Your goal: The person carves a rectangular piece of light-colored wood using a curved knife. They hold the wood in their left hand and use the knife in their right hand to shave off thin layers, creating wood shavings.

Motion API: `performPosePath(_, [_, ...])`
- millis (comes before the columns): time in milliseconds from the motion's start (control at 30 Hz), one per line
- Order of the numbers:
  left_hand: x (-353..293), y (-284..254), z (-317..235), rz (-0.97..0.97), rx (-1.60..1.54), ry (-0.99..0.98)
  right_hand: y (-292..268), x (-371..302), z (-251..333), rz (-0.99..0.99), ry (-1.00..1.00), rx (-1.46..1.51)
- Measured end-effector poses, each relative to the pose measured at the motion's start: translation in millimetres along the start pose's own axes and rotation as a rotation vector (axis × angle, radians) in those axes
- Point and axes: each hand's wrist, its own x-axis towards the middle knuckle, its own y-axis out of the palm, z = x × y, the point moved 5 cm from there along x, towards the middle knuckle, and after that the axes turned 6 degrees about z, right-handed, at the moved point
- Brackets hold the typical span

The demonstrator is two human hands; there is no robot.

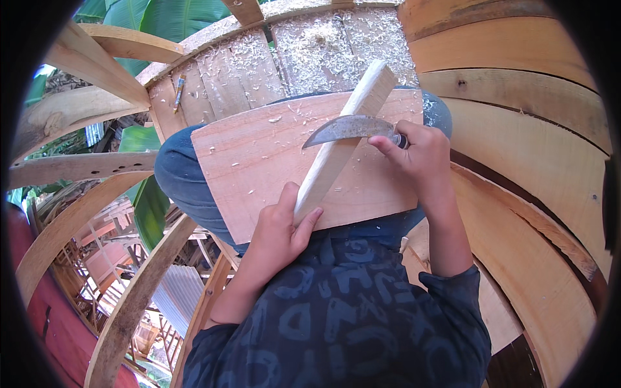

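The pale wooden stick (pixel 336 158) is held slantwise over a flat board (pixel 252 149); probably light and stiff, it is best grasped at the near end, where the left grip (pixel 278 227) is closed around it. A curved knife (pixel 346 128) is held across it by the right grip (pixel 424 152).

Right fingers (pixel 422 134) hide most of the knife handle (pixel 402 140).

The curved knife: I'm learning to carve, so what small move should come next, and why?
I'd probably settle the curved knife lightly on the wooden strip, clear of the left hand. The right hand holds the knife across the strip, though contact is hard to judge; the left hand grips the strip's near end, away from the knife.
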Motion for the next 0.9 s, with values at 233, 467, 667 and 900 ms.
performPosePath(233, [2,2,-5,-0.008,0.010,0.041,-11,9,-19,-0.180,-0.018,-0.008])
performPosePath(467, [0,0,-8,-0.011,0.026,0.100,-56,5,-113,-0.376,0.293,0.320])
performPosePath(667, [5,3,-9,0.003,0.039,0.055,-4,-13,5,-0.007,-0.036,0.142])
performPosePath(900, [3,5,-9,-0.019,0.056,0.049,-11,6,-10,-0.077,-0.062,-0.028])
